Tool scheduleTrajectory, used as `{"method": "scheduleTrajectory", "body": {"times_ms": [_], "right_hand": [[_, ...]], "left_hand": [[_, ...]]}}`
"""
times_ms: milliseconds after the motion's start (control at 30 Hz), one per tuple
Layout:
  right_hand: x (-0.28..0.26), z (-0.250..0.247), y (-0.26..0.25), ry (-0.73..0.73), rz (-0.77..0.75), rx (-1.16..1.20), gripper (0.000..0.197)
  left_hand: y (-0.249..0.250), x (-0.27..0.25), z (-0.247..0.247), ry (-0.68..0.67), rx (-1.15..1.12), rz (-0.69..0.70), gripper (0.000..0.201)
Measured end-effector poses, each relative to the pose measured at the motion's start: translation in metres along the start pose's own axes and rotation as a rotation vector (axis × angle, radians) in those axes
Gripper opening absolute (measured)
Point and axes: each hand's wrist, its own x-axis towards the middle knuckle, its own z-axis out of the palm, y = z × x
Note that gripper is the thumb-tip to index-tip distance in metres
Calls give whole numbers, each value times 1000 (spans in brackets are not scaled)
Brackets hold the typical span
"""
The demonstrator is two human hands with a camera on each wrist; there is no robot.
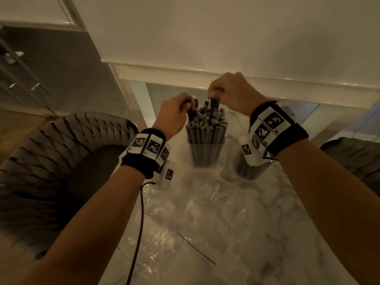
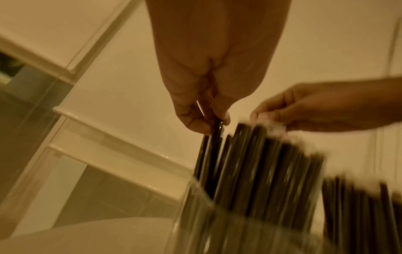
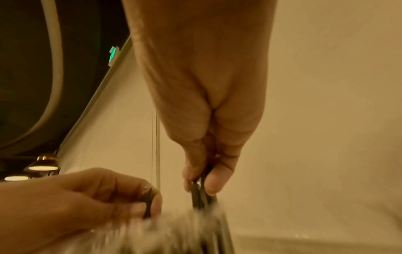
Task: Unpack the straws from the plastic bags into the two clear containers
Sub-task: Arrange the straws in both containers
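A clear container (image 1: pixel 205 154) stands at the middle of the marble table, packed with upright black wrapped straws (image 1: pixel 205 122). My left hand (image 1: pixel 190 105) pinches the top of a straw at the bundle's left edge; the left wrist view shows that straw (image 2: pixel 215 146) between thumb and fingers (image 2: pixel 222 115). My right hand (image 1: pixel 213 97) pinches a few straw tips at the back right, visible as straws (image 3: pixel 201 197) in the right wrist view. A second clear container (image 1: pixel 248 167) holding straws sits to the right, partly hidden under my right wrist.
Crumpled clear plastic bags (image 1: pixel 201 212) lie on the table (image 1: pixel 287 233) in front of the containers. A woven grey chair (image 1: pixel 51 161) stands at the left and another chair (image 1: pixel 355 157) at the right. A white wall ledge (image 1: pixel 205 73) runs behind.
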Motion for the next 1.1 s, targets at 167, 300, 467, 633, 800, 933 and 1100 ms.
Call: {"method": "scheduleTrajectory", "body": {"times_ms": [167, 300, 467, 633, 800, 933, 1100], "right_hand": [[-12, 11, 6, -73, 76, -6, 17], [-26, -7, 14, 65, 170, 56, 34], [-38, 5, 5, 113, 229, 171, 50], [-35, 51, 1, 2, 223, 168, 42], [-35, 45, -8, 237, 99, 190, 33], [-38, 60, -1, 136, 136, 179, 35], [-44, 38, -3, 90, 196, 275, 46]], "left_hand": [[-4, -7, 11, -78, 35, 48, 25], [-14, -19, 0, 39, -189, -105, 38], [-9, -23, -6, -183, -353, -250, 86], [8, -12, 18, -524, -265, -178, 122], [-3, 0, 26, -401, -176, -43, 86], [-11, 0, 30, -379, -190, -50, 61], [-16, 3, 19, -448, -246, -91, 103]]}}
